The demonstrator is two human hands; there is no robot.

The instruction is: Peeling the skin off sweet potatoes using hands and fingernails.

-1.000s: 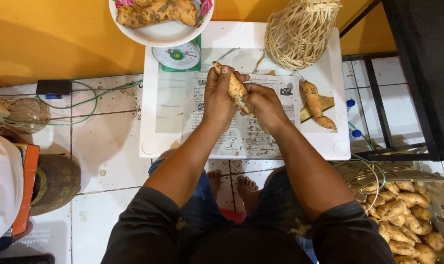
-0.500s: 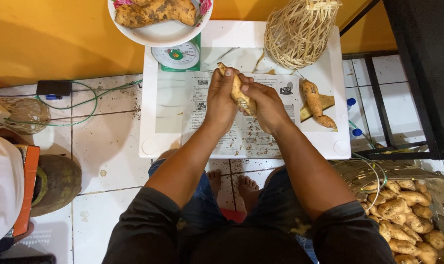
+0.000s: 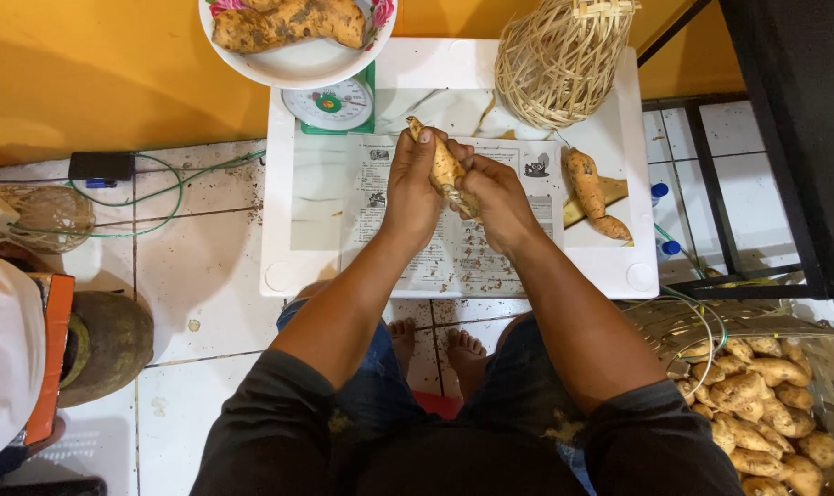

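White floor tiles, scuffed and speckled with dirt, run under a low white table [image 3: 325, 266] pushed against an orange wall, and I sit over it with my bare feet just below its near edge. Both my hands are up over the middle of the table, closed around one sweet potato [image 3: 443, 165] — my left hand [image 3: 415, 188] wraps its left side with the thumb lying along the tuber toward its top tip, and my right hand [image 3: 495, 197] grips the lower end from the right, fingers curled tight over it. Whether the right hand also holds a blade I cannot tell. Under my hands lies a printed paper sheet [image 3: 454, 262] with small flecks of dirt on it. At the far edge stands a green kitchen scale [image 3: 332, 106] with a white plate [image 3: 302, 66] on top carrying dirty sweet potatoes. Beside it, to the right, sits a woven rattan basket [image 3: 559, 60], tipped over the table. Another sweet potato [image 3: 590, 193] lies alone on the right part of the table — well apart from my hands. Down by my right knee a wide basket [image 3: 674, 321] holds a heap of more tubers.
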